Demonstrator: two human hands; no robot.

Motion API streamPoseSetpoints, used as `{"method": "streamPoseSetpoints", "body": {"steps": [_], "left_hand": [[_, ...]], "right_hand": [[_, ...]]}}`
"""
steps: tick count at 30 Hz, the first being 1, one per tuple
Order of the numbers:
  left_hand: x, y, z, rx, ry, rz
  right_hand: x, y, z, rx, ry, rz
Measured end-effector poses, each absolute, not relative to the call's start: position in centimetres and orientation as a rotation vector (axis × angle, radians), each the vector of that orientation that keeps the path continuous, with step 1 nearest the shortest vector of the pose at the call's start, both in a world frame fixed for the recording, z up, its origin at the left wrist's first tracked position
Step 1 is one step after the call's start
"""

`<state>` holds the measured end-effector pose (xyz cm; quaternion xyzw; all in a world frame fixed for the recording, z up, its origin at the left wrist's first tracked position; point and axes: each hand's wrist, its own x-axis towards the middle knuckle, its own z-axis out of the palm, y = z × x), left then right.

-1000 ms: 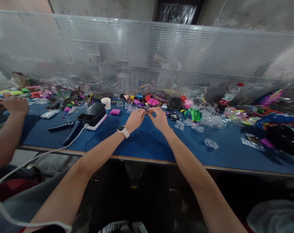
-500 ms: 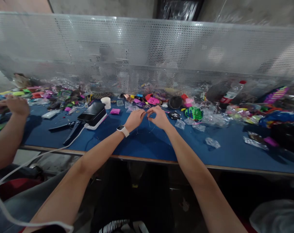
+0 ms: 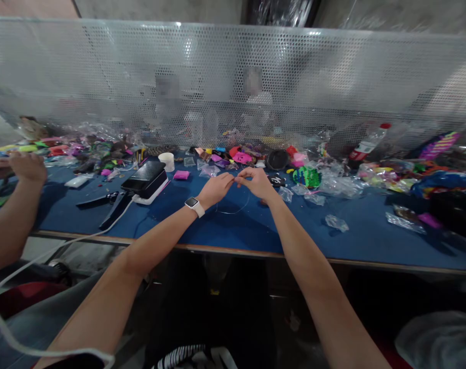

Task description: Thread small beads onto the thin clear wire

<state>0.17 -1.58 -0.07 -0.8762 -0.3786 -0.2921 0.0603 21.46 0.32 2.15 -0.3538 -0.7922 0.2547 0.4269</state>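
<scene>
Over the blue tabletop point(image 3: 233, 230) my left hand point(image 3: 216, 188) and my right hand point(image 3: 256, 183) meet fingertip to fingertip. Both are closed in a pinch. A thin pale thread point(image 3: 235, 212) curves below them in a loose loop, its two sides running up to the fingers. Anything small between the fingertips is hidden. Just beyond my hands lie a bright pink piece point(image 3: 241, 157) and small clear plastic bags point(image 3: 209, 170). A black piece with white marks point(image 3: 277, 180) is close behind my right hand.
Left of me are a black phone-like device point(image 3: 144, 176) with a white cable, a white cup point(image 3: 167, 161) and a pink packet point(image 3: 181, 175). A bottle point(image 3: 369, 145) leans by the perforated metal screen point(image 3: 217, 77). A co-worker's hands point(image 3: 27, 166) are at far left.
My right hand has turned slightly and its fingers have drawn together. The thread, earlier hanging in separate strands, now forms a wider loop. My left hand has barely moved.
</scene>
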Motion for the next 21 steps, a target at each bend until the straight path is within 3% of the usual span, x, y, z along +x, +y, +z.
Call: {"method": "streamPoseSetpoints", "body": {"steps": [7, 21], "left_hand": [[0.5, -2.2, 0.1, -2.606, -1.112, -0.840], [0.8, -0.7, -0.8, -2.647, -1.497, -1.346]], "right_hand": [[21.3, 0.4, 2.0, -0.908, -1.932, 0.874], [20.7, 0.7, 0.7, -0.875, -2.051, 0.129]]}}
